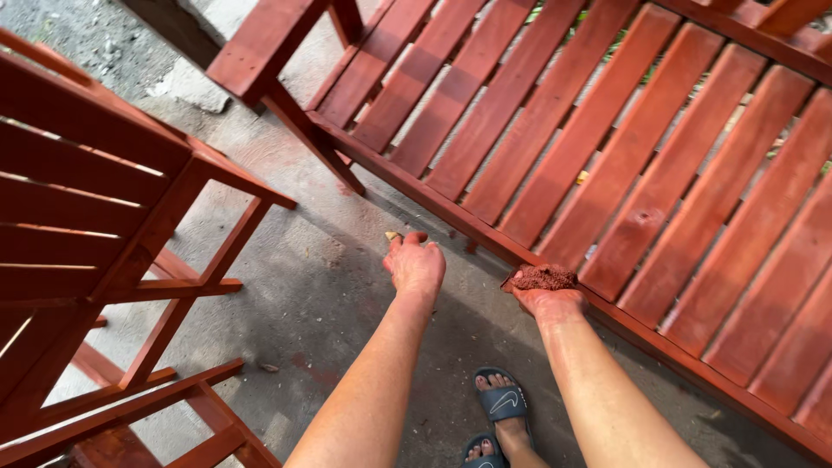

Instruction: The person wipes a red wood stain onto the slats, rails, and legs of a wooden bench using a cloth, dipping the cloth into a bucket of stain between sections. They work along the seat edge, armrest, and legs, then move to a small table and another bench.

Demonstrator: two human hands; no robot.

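Right hand (548,299) grips a red-stained pad (543,277) on the bench's front edge (451,212); left hand (416,264) hangs loosely curled over open concrete (321,295).

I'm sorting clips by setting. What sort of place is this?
Probably an outdoor yard where wooden furniture gets stained: a red slatted bench and chair frames stand on stained concrete ground, and the right hand presses a stain-soaked pad against the bench.

Two hands (416,267), one red sponge (543,277), two slatted wooden seats (607,147).
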